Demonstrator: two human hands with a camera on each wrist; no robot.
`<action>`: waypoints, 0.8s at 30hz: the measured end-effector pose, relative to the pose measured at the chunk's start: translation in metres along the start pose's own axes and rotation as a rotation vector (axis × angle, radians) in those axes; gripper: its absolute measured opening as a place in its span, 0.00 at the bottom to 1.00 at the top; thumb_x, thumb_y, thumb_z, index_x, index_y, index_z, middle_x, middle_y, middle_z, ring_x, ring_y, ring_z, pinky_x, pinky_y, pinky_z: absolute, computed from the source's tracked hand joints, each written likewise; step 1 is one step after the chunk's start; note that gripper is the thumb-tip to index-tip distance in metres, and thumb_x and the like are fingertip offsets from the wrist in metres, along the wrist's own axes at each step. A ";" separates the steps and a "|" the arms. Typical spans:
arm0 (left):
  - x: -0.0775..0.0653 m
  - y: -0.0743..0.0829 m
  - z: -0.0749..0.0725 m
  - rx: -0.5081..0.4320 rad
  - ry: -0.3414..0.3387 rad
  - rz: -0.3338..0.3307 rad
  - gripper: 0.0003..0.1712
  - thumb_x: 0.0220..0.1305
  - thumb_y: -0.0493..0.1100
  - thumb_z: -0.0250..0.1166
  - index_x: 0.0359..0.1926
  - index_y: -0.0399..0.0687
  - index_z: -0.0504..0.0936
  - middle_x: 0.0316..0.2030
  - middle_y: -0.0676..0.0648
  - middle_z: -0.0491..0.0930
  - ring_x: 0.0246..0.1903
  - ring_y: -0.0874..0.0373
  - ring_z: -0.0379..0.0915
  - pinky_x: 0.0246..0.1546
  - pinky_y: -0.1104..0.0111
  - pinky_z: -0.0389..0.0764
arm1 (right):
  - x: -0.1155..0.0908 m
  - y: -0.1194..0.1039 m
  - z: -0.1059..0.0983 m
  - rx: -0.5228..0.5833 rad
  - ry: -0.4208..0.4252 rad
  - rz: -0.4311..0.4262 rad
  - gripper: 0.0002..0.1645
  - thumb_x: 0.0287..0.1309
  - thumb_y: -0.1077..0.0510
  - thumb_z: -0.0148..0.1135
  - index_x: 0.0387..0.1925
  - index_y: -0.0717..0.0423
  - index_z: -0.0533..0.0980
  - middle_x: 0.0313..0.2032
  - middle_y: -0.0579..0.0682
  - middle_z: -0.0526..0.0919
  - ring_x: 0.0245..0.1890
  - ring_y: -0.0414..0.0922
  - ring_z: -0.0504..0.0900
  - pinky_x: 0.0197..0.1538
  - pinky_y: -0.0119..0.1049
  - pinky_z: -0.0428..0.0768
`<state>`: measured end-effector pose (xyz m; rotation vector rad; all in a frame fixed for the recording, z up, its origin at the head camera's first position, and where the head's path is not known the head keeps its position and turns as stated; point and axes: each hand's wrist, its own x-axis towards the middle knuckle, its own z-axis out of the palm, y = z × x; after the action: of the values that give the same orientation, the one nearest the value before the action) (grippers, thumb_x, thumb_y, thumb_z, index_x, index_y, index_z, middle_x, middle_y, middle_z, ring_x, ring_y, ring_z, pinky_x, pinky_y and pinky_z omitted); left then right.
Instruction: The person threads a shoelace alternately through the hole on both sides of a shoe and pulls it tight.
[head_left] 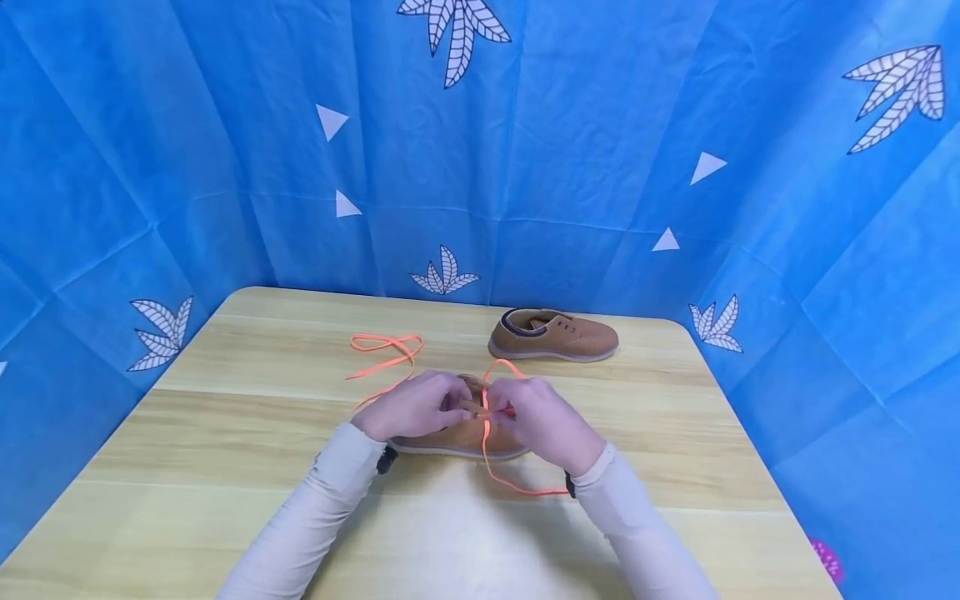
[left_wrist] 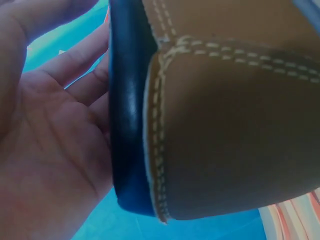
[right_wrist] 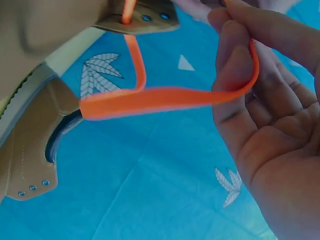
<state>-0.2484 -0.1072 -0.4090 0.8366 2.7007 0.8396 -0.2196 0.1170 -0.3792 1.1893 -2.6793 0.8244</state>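
Note:
A brown lace-up shoe (head_left: 442, 440) lies across the table in front of me, toe to the right. At its opening my left hand (head_left: 420, 406) holds the eyelet flap between thumb and fingers; in the left wrist view its palm (left_wrist: 55, 150) curves beside the dark-edged shoe collar (left_wrist: 132, 115). My right hand (head_left: 543, 423) pinches an orange shoelace (right_wrist: 155, 102) between thumb and forefinger. That lace passes through an eyelet of the shoe flap (right_wrist: 150, 17). One end loops out left onto the table, and another stretch hangs over the shoe's near side toward my right wrist.
A second brown shoe (head_left: 558, 337) stands at the back right of the wooden table (head_left: 247, 467), its eyelets bare of lace. Loose orange lace lies back left. Blue patterned cloth (head_left: 592, 150) hangs around the table's back and sides.

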 end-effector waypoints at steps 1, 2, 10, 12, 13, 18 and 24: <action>0.000 0.000 0.000 0.000 0.000 0.001 0.06 0.67 0.42 0.71 0.44 0.51 0.88 0.28 0.56 0.80 0.27 0.62 0.73 0.27 0.71 0.74 | 0.001 -0.001 0.002 -0.030 -0.006 0.009 0.11 0.54 0.71 0.73 0.30 0.56 0.80 0.28 0.46 0.84 0.26 0.36 0.76 0.32 0.25 0.78; 0.000 -0.001 0.000 0.003 0.000 0.000 0.06 0.67 0.41 0.71 0.44 0.51 0.88 0.28 0.56 0.79 0.27 0.62 0.73 0.27 0.71 0.73 | 0.002 -0.001 0.004 -0.060 -0.013 0.016 0.11 0.54 0.72 0.72 0.30 0.56 0.79 0.27 0.45 0.83 0.25 0.36 0.75 0.31 0.25 0.76; 0.000 -0.004 0.002 0.007 0.002 0.023 0.08 0.66 0.39 0.71 0.46 0.50 0.87 0.29 0.56 0.79 0.28 0.63 0.72 0.29 0.72 0.74 | 0.006 0.004 0.023 -0.230 -0.016 0.005 0.13 0.51 0.75 0.69 0.31 0.56 0.77 0.21 0.44 0.77 0.22 0.36 0.69 0.27 0.25 0.69; 0.000 -0.004 0.002 0.007 0.004 0.033 0.07 0.66 0.38 0.71 0.45 0.50 0.86 0.29 0.56 0.80 0.28 0.63 0.72 0.29 0.72 0.74 | 0.006 0.006 0.025 -0.242 -0.009 0.000 0.14 0.51 0.75 0.69 0.32 0.57 0.77 0.21 0.44 0.76 0.21 0.36 0.67 0.26 0.26 0.68; 0.000 -0.004 0.003 0.007 0.005 0.035 0.07 0.66 0.38 0.71 0.44 0.50 0.86 0.29 0.56 0.80 0.28 0.63 0.72 0.29 0.72 0.74 | 0.005 0.006 0.027 -0.247 -0.006 -0.001 0.14 0.50 0.75 0.69 0.32 0.57 0.77 0.20 0.45 0.76 0.21 0.37 0.67 0.26 0.26 0.68; 0.000 -0.003 0.003 0.003 -0.005 0.031 0.07 0.66 0.39 0.71 0.45 0.51 0.87 0.29 0.56 0.80 0.27 0.63 0.72 0.28 0.72 0.74 | 0.005 0.005 0.030 -0.275 0.004 -0.003 0.15 0.50 0.76 0.68 0.32 0.56 0.77 0.20 0.44 0.75 0.21 0.37 0.67 0.26 0.26 0.67; -0.001 -0.001 0.001 0.000 -0.020 0.016 0.09 0.67 0.40 0.70 0.48 0.53 0.87 0.29 0.56 0.79 0.28 0.62 0.73 0.28 0.71 0.75 | 0.005 -0.002 0.034 -0.375 0.017 0.021 0.13 0.53 0.72 0.68 0.33 0.53 0.77 0.19 0.43 0.74 0.20 0.38 0.70 0.18 0.27 0.61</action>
<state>-0.2481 -0.1079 -0.4100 0.8631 2.6799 0.8299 -0.2175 0.0949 -0.4061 1.0570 -2.6736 0.3081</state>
